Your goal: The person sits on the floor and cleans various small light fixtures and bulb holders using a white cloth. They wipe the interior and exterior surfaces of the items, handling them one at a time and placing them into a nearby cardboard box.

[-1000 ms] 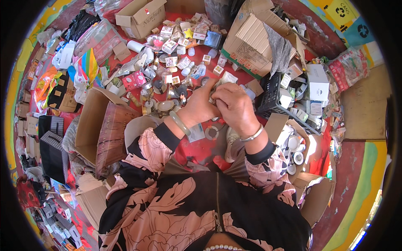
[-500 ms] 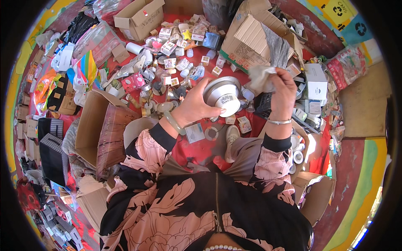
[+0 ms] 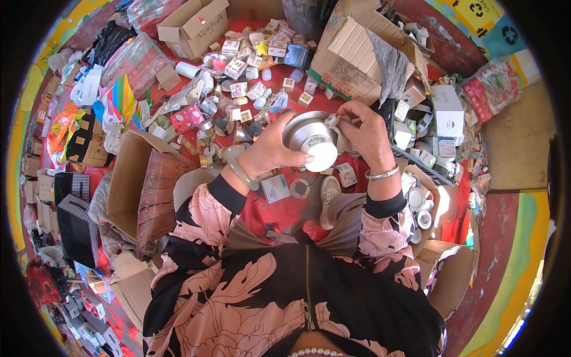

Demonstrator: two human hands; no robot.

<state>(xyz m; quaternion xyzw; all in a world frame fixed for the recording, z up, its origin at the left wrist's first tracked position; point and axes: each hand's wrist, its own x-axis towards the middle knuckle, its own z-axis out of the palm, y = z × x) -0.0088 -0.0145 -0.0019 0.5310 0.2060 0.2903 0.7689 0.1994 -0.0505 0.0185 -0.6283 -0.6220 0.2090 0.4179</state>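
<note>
In front of my chest my left hand (image 3: 269, 150) holds a round silver downlight (image 3: 306, 132) by its side. The thumb lies along its white, rounded end, and the fingers curl behind the wide rim. My right hand (image 3: 367, 135) is closed in a pinch on a crumpled, whitish scrap (image 3: 342, 141), pressed against the downlight's right rim. I cannot tell whether the scrap is cloth or thin plastic. Part of it is hidden behind the fingers. Below the hands lie a pale blue-and-white card (image 3: 275, 188) and a flat grey ring (image 3: 300, 188).
Small boxes, white bottles and metal lamp parts litter the red floor (image 3: 270, 217) ahead. An open carton (image 3: 128, 178) stands at my left, and a torn carton (image 3: 351, 56) at the far right. A crate edge (image 3: 416, 163) and a white box (image 3: 447, 110) are at right.
My right hand has come down and left, bringing the whitish scrap from the air to the downlight's rim. My left hand has shifted slightly left and still holds the downlight.
</note>
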